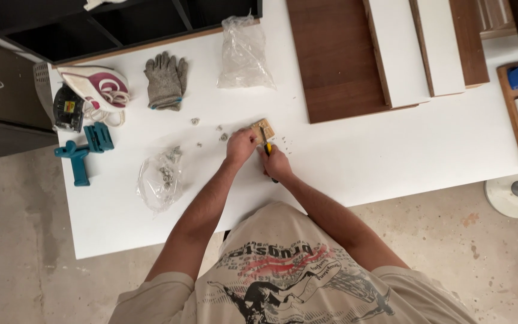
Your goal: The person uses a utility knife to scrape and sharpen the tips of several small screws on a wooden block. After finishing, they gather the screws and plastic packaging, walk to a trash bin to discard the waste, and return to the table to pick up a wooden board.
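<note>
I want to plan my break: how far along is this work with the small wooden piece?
Done: hardware bags lie opened, loose fittings scattered on the white table. In hand: left hand steadies the small wooden piece; right hand works a yellow-handled tool on it. Left: panels still lie separate.

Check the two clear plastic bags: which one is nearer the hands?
The crumpled clear bag of small metal hardware, left of the left hand. The other clear bag lies farther up the white table, beside the grey gloves.

Beige printed T-shirt (short sleeves)
</note>
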